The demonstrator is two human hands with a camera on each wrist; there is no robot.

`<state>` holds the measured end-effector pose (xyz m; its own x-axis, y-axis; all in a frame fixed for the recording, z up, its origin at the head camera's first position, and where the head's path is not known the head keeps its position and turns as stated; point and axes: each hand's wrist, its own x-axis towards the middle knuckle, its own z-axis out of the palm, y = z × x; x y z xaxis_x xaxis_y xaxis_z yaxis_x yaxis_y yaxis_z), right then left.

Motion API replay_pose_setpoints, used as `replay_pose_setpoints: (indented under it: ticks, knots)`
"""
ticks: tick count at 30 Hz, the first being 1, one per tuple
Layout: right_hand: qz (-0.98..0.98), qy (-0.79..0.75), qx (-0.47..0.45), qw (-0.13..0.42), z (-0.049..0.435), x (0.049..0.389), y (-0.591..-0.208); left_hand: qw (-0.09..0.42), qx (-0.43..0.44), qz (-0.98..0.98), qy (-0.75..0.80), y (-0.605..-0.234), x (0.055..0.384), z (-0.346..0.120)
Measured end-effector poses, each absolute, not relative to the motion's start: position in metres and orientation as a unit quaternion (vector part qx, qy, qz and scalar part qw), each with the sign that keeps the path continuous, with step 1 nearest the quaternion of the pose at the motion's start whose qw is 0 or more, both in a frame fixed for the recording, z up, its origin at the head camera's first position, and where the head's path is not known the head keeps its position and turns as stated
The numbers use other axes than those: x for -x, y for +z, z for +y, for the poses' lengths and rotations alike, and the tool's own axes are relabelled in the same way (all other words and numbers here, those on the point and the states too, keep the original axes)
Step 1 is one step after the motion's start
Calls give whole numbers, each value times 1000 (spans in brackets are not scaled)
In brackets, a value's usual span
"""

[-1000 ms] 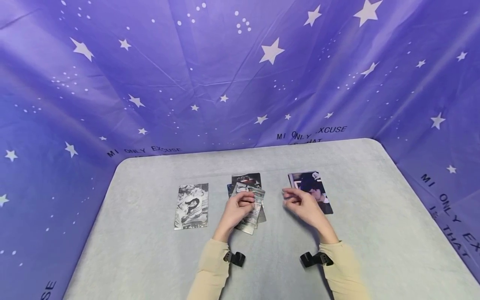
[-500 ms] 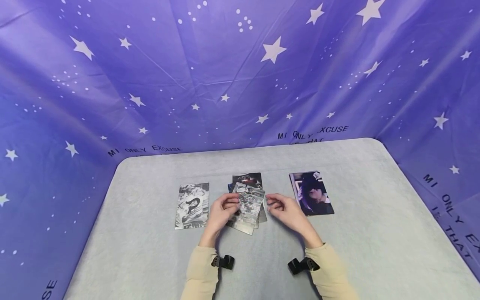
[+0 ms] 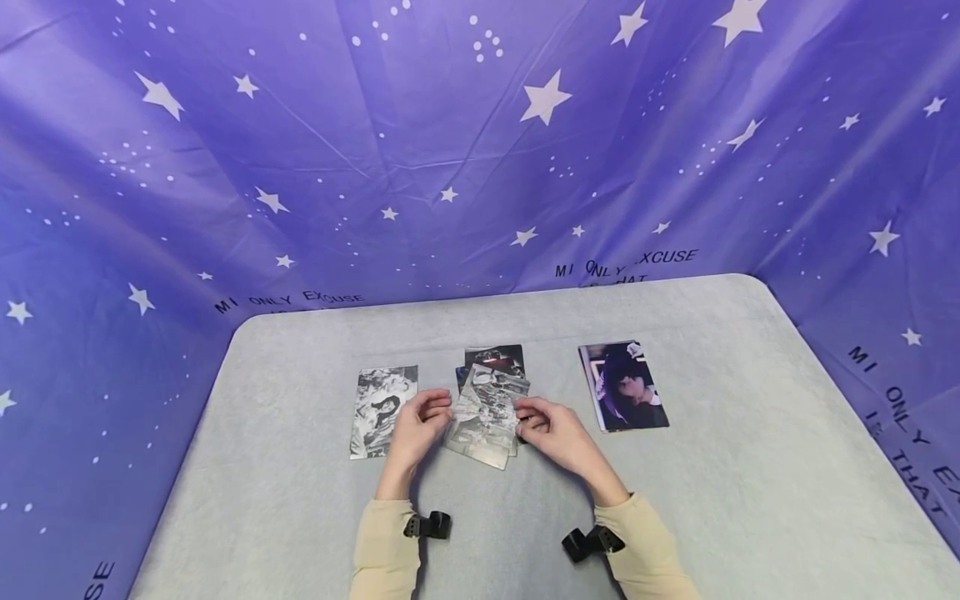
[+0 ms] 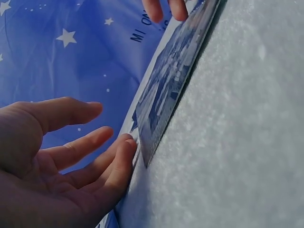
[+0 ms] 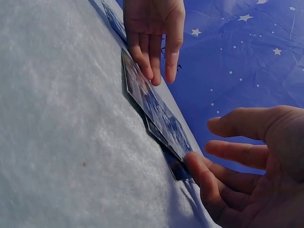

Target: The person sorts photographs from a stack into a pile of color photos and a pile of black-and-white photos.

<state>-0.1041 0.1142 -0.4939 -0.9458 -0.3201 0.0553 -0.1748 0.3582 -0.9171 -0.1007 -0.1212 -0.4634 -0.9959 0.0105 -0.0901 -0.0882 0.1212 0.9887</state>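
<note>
A loose pile of photo cards [image 3: 491, 404] lies fanned out in the middle, with glossy black-and-white ones on top and a dark one at the back. My left hand [image 3: 416, 427] hovers by the pile's left side, thumb and fingers apart, holding nothing. In the left wrist view its fingertips [image 4: 127, 140] come close to the near card's corner. On the other side, my right hand [image 3: 558, 433] has loosely bent fingers at the pile's right edge. The right wrist view shows a fingertip [image 5: 194, 159] at a card corner, with the thumb well away from it.
A black-and-white photo card [image 3: 375, 412] lies left of the pile, partly overlapped by my left hand. Further right is a small stack of purple-toned photo cards [image 3: 628, 387]. A purple star-patterned cloth [image 3: 480, 167] hangs behind the grey table [image 3: 285, 517].
My left hand has moved left, from over the pile to its left side. The right hand has come left from the purple stack to the pile's right edge, uncovering that stack.
</note>
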Motion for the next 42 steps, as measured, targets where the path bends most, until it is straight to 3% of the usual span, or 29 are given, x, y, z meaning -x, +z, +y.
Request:
replay_pose_setpoints:
  ticks: [10,23,42]
  knots:
    - [833,-534,131,56,116,102,-492,50,17,755,653,-459,97,-117]
    - [831,-551,63,53,116,97,-488,47,26,740,671,-496,104,-120]
    - [838,-541,64,26,112,99,-490,73,28,725,684,-496,107,-108]
